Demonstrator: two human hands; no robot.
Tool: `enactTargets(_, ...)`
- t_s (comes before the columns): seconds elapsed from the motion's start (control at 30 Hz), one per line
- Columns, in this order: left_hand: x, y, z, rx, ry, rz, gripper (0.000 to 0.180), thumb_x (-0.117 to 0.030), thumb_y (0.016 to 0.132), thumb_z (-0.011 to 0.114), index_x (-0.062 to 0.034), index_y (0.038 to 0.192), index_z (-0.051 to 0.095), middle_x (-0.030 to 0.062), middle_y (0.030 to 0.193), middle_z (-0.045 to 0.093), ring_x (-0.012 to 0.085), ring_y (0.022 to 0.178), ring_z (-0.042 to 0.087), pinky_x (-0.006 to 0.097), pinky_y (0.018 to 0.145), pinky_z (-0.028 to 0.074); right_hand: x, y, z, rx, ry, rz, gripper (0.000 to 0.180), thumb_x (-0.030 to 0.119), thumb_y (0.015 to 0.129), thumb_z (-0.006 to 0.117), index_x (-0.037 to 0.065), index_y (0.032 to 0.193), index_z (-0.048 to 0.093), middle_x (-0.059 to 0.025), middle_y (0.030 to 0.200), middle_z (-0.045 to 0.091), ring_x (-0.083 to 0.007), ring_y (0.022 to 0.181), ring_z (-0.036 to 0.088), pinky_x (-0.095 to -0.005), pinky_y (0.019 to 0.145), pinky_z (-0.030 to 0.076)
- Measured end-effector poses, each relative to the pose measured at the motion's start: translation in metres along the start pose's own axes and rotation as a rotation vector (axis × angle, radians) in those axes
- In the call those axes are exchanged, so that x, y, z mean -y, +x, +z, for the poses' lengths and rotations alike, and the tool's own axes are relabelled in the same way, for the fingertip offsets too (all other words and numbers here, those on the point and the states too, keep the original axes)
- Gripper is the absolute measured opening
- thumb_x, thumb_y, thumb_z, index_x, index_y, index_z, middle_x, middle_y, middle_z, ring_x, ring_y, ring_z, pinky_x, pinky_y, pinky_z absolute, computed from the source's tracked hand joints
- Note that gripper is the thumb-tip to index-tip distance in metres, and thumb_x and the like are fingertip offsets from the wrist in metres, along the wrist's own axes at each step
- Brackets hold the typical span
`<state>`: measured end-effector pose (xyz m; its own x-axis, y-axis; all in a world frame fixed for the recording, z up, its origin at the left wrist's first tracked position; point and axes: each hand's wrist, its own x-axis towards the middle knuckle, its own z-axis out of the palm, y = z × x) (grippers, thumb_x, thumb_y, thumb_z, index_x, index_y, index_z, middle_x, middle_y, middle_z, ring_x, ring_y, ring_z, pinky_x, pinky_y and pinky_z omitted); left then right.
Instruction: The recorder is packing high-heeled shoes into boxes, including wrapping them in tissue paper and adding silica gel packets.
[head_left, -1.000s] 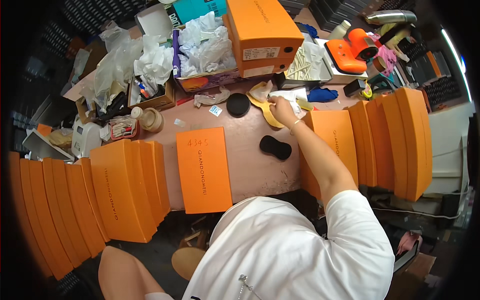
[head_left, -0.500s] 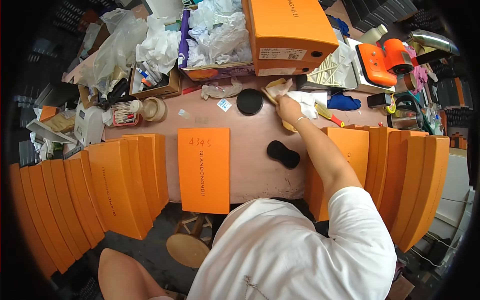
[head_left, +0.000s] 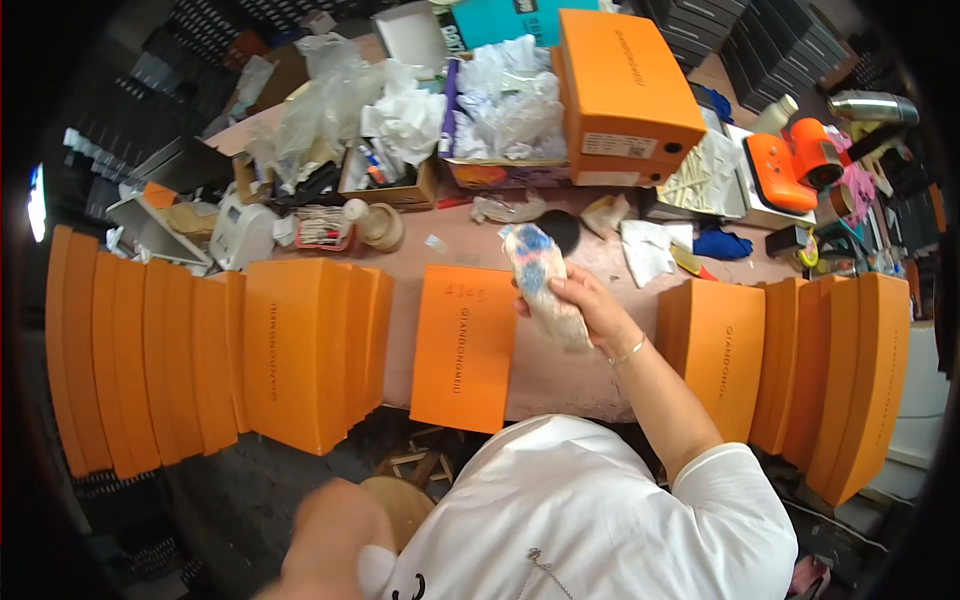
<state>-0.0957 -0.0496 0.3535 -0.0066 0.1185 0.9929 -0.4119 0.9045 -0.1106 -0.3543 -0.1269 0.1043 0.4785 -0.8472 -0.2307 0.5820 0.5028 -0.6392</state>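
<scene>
In my right hand [head_left: 585,305] is a pale oblong pad [head_left: 545,275] with blue and pink stains. My fingers are wrapped round its lower part, and it is held tilted above the table. Just left of it, an orange box [head_left: 463,350] lies at the front edge of the table. Behind the pad sits a round black lid-like disc [head_left: 560,232], partly hidden. Beyond my hand are a crumpled yellowish cloth [head_left: 606,215] and a white cloth [head_left: 646,252]. Of my left side only a blurred bent arm [head_left: 340,530] shows at the lower edge; the hand is out of sight.
Rows of orange boxes stand left [head_left: 300,360] and right [head_left: 715,350]. At the back are a carton of crumpled white paper [head_left: 500,172], stacked orange boxes [head_left: 630,90] and an orange device [head_left: 775,175]. A wooden stool [head_left: 400,505] stands below the table.
My right hand has come back from the cloths towards me and now holds the stained pad. The black peanut-shaped sponge no longer shows. My left arm has moved, and the view has shifted.
</scene>
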Motion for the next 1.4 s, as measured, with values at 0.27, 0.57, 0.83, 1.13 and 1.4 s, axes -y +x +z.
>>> enactTargets(0.27,-0.075,-0.222,-0.019,0.082,-0.425,-1.905,0.044,-0.023,0.092,0.063,0.0044,0.123,0.050,0.0091,0.116,0.058,0.0159,0.106,0.054,0.030,0.093,0.043,-0.081,-0.003,0.079,0.050,-0.208,0.075,0.028,0.020,0.094,0.060,0.004,0.116,0.055,-0.0005,0.100,0.063,-0.0067,0.088,0.058,-0.0248,0.078,0.050)
enactTargets(0.57,-0.087,-0.223,-0.048,0.559,0.152,-1.429,0.038,-0.013,0.083,0.071,-0.0005,0.114,0.055,0.0148,0.115,0.056,0.0246,0.103,0.057,0.034,0.089,0.046,-0.071,-0.025,0.097,0.050,-1.089,-0.085,0.031,0.014,0.087,0.067,-0.002,0.113,0.061,-0.0125,0.092,0.067,-0.0138,0.078,0.060,-0.0282,0.070,0.049)
enactTargets(0.83,-0.111,-0.239,-0.051,0.748,-0.150,-1.728,0.023,-0.005,0.077,0.073,-0.0037,0.099,0.068,0.0164,0.131,0.046,0.0332,0.133,0.035,0.041,0.106,0.034,-0.063,-0.056,0.077,0.289,-1.231,0.039,0.045,0.023,0.082,0.073,0.003,0.119,0.057,-0.0143,0.117,0.057,-0.0203,0.101,0.058,-0.0334,0.088,0.045)
enactTargets(1.13,-0.081,-0.271,-0.041,0.507,-0.103,-1.531,0.028,-0.014,0.080,0.074,-0.0085,0.107,0.068,0.0158,0.150,0.027,0.0342,0.142,0.019,0.045,0.113,0.019,-0.085,-0.025,0.056,0.310,-0.384,0.390,0.071,0.022,0.092,0.061,0.008,0.149,0.022,-0.0100,0.147,0.033,-0.0194,0.118,0.049,-0.0338,0.100,0.040)
enactTargets(1.4,-0.086,-0.335,-0.041,0.853,0.480,-1.457,0.051,-0.032,0.085,0.065,-0.0083,0.129,0.053,0.0204,0.143,0.033,0.0381,0.137,0.025,0.053,0.112,0.017,-0.050,0.100,0.085,0.259,-1.070,-0.101,0.041,0.015,0.094,0.055,0.003,0.132,0.046,-0.0102,0.112,0.060,-0.0183,0.092,0.059,-0.0307,0.082,0.048)
